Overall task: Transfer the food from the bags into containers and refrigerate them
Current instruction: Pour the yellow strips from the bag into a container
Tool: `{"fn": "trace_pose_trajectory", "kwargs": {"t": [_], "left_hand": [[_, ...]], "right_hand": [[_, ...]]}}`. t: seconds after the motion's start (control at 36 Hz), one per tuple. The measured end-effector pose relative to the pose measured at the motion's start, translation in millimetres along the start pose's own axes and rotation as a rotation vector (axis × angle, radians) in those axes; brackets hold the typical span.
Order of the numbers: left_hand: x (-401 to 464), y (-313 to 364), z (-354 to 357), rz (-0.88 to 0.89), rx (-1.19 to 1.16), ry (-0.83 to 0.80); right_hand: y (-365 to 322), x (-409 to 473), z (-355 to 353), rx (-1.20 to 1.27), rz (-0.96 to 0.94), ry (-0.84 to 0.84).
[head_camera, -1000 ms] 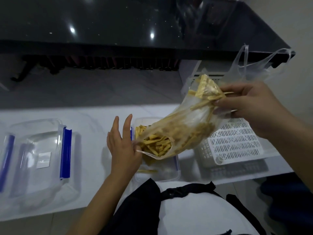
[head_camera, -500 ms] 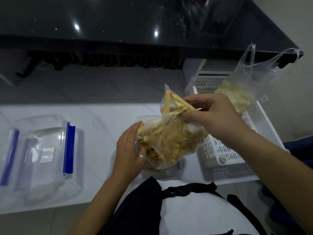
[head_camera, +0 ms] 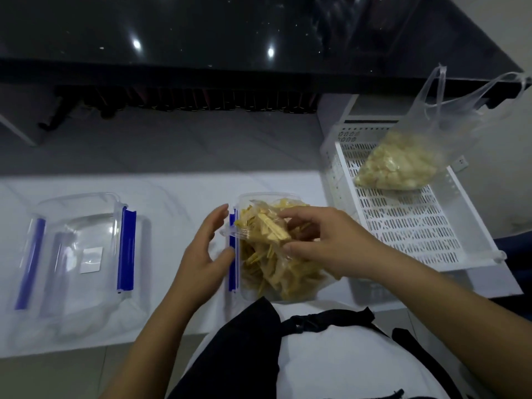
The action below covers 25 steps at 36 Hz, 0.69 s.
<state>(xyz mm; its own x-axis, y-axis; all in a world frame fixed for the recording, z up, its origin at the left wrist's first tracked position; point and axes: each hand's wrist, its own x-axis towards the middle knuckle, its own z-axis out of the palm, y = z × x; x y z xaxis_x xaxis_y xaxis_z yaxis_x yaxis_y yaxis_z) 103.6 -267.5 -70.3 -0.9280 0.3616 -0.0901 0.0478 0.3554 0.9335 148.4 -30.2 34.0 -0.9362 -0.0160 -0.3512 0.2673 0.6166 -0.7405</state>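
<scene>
The right hand is pinching the clear bag of yellow strips, which is lying inside the open container at the view's centre; the left hand, fingers relaxed and holding nothing, is waiting just beside the container's blue clip, at 9 o'clock from the bag; the right hand is therefore nearer.

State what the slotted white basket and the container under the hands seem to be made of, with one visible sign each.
Slotted white basket: seemingly moulded plastic, matte; its rows of even slots suggest that. Clear rectangular container with blue clip: probably rigid transparent plastic, glossy; the yellow food strips show through its wall.
</scene>
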Motion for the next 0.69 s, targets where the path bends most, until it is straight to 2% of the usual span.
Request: {"fn": "trace_pose_trajectory", "kwargs": {"t": [0.08,0.19,0.31,0.39,0.5,0.58,0.69], "left_hand": [[14,5,-6,-0.020,-0.056,0.054],[37,16,-14,-0.026,-0.036,0.043],[65,23,-19,-0.046,-0.002,-0.036],[86,29,-20,-0.092,-0.007,-0.142],[110,35,-17,-0.170,0.000,-0.263],[120,38,-15,-0.219,0.025,-0.254],[124,40,-14,-0.244,0.040,-0.231]], "right_hand": [[-1,-7,-7,0.071,-0.039,-0.001],[7,-26,-17,0.106,-0.094,0.206],[21,-50,-17,0.227,0.006,0.321],[31,-67,-11,0.336,0.123,0.312],[40,-78,3,0.600,0.234,0.283],[45,-81,12,0.774,0.298,0.287],[51,-80,19,0.877,0.309,0.274]]}}
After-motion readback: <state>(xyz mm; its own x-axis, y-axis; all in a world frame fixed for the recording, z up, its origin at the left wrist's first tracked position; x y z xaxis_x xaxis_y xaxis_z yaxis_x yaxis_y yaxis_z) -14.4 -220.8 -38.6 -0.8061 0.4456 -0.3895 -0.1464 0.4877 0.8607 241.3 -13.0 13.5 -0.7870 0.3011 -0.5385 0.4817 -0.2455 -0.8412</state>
